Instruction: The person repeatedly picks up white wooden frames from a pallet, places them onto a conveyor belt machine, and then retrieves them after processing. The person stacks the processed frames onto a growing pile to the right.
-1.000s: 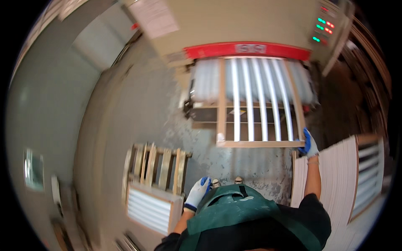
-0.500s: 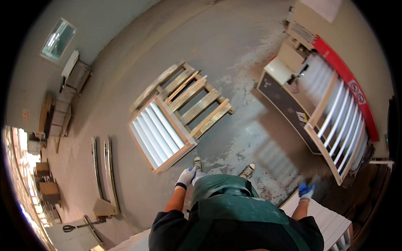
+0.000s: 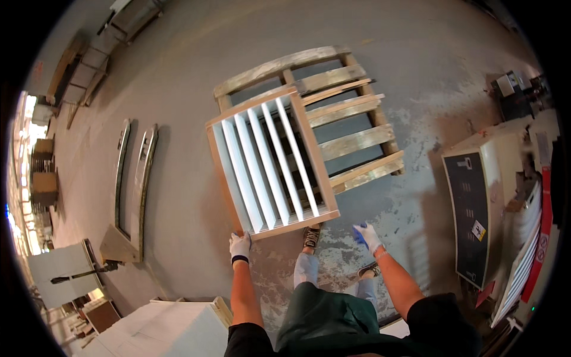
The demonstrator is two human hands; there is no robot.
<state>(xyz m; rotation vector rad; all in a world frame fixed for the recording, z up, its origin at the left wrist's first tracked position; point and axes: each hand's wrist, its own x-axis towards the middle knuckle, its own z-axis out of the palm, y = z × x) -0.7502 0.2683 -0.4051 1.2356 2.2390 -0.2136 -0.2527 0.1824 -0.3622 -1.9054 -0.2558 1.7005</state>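
A wooden frame with white slats (image 3: 273, 220) leans over the near left part of a wooden pallet (image 3: 355, 141) on the floor. Its lower left corner meets my left hand (image 3: 240, 246), in a white glove with a dark cuff. The fingers there look curled round the edge, partly hidden. My right hand (image 3: 369, 235), in a white glove with a blue palm, is off the frame's lower right corner, fingers apart and holding nothing. One of my shoes (image 3: 311, 237) stands just below the frame's near edge.
Two long forks (image 3: 143, 178) of what looks like a pallet truck lie at left. White-topped stacked panels (image 3: 160, 327) stand at lower left. On the right are a cabinet with a dark side (image 3: 470, 208) and another slatted panel (image 3: 520, 262). A bench (image 3: 89, 68) stands far left.
My view has swung down and right, bringing me closer to the slatted frame. My left hand has gone from beside my leg to the frame's corner; my right has come forward from the right.
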